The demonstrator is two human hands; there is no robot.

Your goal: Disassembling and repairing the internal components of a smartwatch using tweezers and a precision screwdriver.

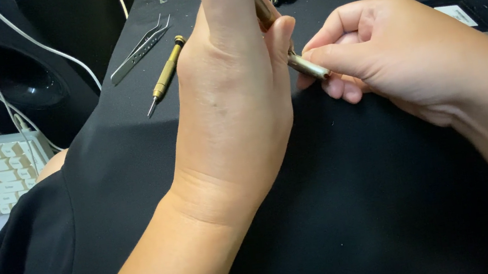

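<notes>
Two hands, metal tool (308, 65) pinched between right hand (397, 52) fingers, beside left hand (238, 93)

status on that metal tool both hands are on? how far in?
Done: nothing finished shows on the black cloth. In hand: the left hand and right hand both grip a slim metal tool, the right at its near end; its far end is hidden behind the left hand. Left: a brass screwdriver and tweezers lie untouched beside them.
</notes>
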